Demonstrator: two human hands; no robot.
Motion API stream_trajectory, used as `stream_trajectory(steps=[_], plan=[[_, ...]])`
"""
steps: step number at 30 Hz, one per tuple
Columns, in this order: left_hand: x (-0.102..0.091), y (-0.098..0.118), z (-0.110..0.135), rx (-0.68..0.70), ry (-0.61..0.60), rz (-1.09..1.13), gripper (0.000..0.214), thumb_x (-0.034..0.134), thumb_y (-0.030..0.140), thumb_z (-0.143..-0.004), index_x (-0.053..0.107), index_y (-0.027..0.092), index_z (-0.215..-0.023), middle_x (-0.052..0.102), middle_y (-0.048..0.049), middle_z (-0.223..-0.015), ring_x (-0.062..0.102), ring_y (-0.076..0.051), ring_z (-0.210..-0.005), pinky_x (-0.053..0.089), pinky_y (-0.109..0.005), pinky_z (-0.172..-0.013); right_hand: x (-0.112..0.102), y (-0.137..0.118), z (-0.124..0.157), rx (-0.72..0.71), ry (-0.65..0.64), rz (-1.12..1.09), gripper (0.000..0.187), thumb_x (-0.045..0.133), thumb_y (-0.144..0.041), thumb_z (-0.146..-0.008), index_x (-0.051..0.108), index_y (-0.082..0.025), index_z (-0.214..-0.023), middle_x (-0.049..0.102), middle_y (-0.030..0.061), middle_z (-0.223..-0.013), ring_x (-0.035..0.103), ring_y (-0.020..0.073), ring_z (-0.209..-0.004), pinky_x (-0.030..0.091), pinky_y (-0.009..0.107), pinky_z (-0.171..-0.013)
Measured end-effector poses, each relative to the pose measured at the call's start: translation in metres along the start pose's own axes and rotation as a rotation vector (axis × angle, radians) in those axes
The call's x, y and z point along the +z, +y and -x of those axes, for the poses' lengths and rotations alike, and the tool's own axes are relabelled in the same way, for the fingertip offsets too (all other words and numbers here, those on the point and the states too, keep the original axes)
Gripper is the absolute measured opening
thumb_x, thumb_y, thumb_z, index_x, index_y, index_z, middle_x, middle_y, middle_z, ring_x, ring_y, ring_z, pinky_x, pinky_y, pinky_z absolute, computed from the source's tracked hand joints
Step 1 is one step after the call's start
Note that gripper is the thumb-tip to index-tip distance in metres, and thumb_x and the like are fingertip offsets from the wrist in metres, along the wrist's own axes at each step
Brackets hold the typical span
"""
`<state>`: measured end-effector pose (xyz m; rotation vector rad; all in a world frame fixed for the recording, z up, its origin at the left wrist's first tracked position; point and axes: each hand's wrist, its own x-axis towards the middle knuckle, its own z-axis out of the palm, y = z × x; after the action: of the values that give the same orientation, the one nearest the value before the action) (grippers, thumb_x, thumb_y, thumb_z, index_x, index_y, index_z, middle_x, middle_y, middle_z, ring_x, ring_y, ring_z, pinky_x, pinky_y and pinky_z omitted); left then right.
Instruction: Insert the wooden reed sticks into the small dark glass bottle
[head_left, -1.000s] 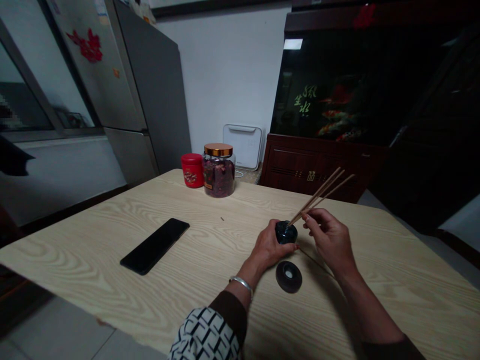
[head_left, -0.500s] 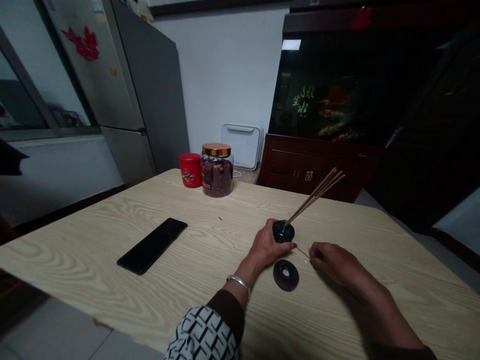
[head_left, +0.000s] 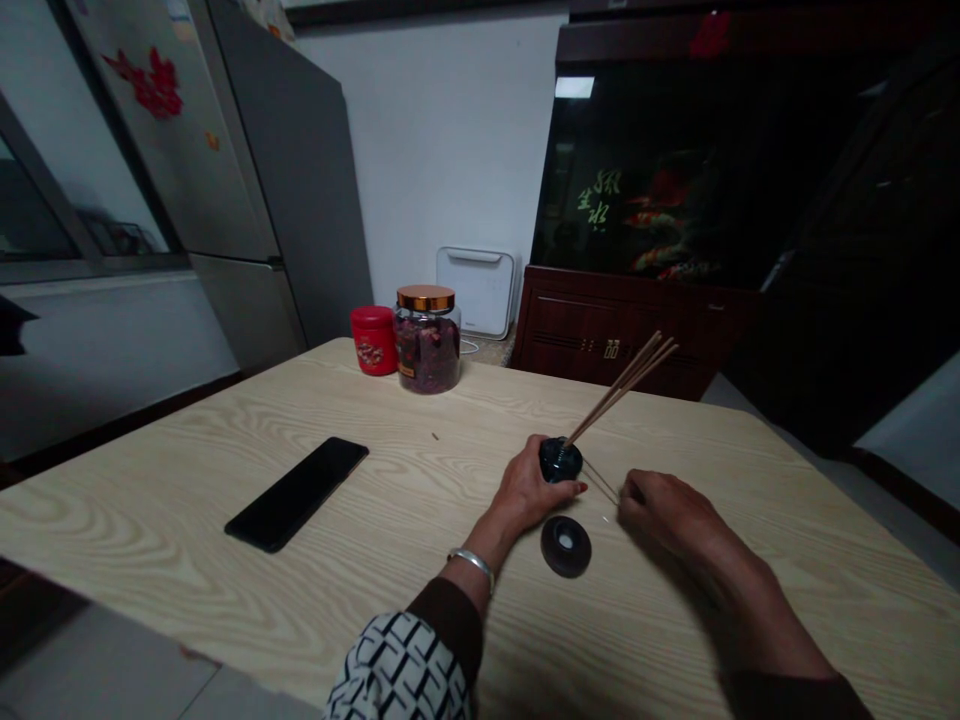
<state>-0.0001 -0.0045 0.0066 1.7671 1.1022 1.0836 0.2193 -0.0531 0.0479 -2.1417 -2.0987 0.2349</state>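
Observation:
My left hand (head_left: 525, 485) curls around a small, glossy dark jar (head_left: 560, 464) on the table. Several thin brown sticks (head_left: 619, 390) lean out of its top toward the upper right. Right of the jar, my right hand (head_left: 667, 508) is closed, with its fingertips pinching one end of a thin light stick (head_left: 602, 482). The other end of that stick points at the jar's side; whether it touches is too small to tell. A round dark disc (head_left: 555, 560) with a pale centre lies just in front of my left hand.
A black phone (head_left: 298, 494) lies on the wooden table (head_left: 300, 620) at left. Toward the far edge stand a red canister (head_left: 373, 342) and a glass jar with a copper-coloured lid (head_left: 427, 345). A tiny brown bit (head_left: 435, 436) lies mid-table.
The view has shifted slightly. My right hand has risen a little, and the thin stick now slants more steeply, its far end nearer the jar's side. My left hand keeps its hold.

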Motion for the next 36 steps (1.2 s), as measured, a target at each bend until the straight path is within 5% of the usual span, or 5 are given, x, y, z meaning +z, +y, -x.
stream_trajectory(steps=[6,9,14,23,36], plan=[[0.000,0.002,0.001,-0.007,0.000,0.013,0.065,0.085,0.044,-0.065,0.055,0.020,-0.117,0.068,-0.0038,-0.100,0.064,-0.021,-0.090,0.051,-0.032,-0.080,-0.006,0.015,-0.008,-0.002,0.232,-0.736,0.027,0.063,-0.034,-0.074,0.066,-0.018,-0.095,0.067,0.0019,-0.071,0.060,0.0172,-0.064,0.045,0.030,-0.062],[-0.001,0.003,0.002,-0.005,-0.003,0.014,0.066,0.086,0.045,-0.065,0.054,0.020,-0.117,0.068,-0.0043,-0.101,0.064,-0.022,-0.091,0.051,-0.032,-0.080,-0.015,0.006,-0.006,0.100,0.341,-1.149,0.042,0.077,-0.037,-0.067,0.069,-0.017,-0.103,0.071,0.0049,-0.080,0.062,0.0159,-0.066,0.044,0.025,-0.054],[-0.001,0.003,0.001,-0.029,-0.010,0.016,0.068,0.087,0.044,-0.063,0.054,0.020,-0.118,0.069,-0.0053,-0.103,0.064,-0.022,-0.093,0.050,-0.032,-0.083,-0.030,-0.023,0.001,0.071,0.534,-1.620,0.036,0.088,-0.032,-0.059,0.073,-0.019,-0.089,0.072,0.0044,-0.089,0.065,0.0122,-0.071,0.041,0.016,-0.048],[-0.003,0.005,0.001,-0.037,-0.020,0.001,0.068,0.086,0.046,-0.064,0.054,0.020,-0.119,0.068,-0.0058,-0.104,0.064,-0.022,-0.094,0.049,-0.031,-0.083,-0.029,-0.050,0.001,-0.104,0.873,-1.359,0.024,0.080,-0.032,-0.076,0.071,-0.018,-0.093,0.073,0.0070,-0.090,0.071,0.0170,-0.076,0.048,0.021,-0.053],[-0.002,0.005,0.001,-0.027,-0.011,0.018,0.066,0.085,0.046,-0.063,0.055,0.021,-0.117,0.069,-0.0057,-0.104,0.064,-0.022,-0.093,0.050,-0.031,-0.081,-0.019,-0.074,-0.005,-0.198,0.682,-0.881,0.022,0.064,-0.041,-0.088,0.069,-0.020,-0.091,0.071,0.0052,-0.089,0.066,0.0185,-0.076,0.050,0.030,-0.065]])
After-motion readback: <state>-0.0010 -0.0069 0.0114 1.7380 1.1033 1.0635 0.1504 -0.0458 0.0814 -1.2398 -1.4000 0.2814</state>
